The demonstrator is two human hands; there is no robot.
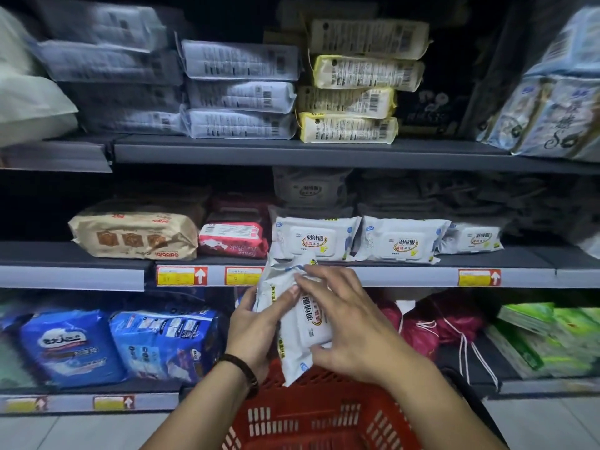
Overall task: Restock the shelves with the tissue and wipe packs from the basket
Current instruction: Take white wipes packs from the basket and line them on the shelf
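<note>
Lower centre: left hand (253, 326) and right hand (350, 323) hold a wipe pack (303, 339) above the basket (308, 417). Both hands' fingers are clamped round its edges.

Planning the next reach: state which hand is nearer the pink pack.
Left. The left hand sits just below the pink pack; the right hand is also below, farther right.

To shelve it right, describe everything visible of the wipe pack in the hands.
The wipe pack is a soft, crinkled white plastic pouch with a flip lid and red-and-yellow label. It is tilted on end above the red basket, before matching packs on the middle shelf. The left hand grips its left edge; the right hand holds its front.
</note>
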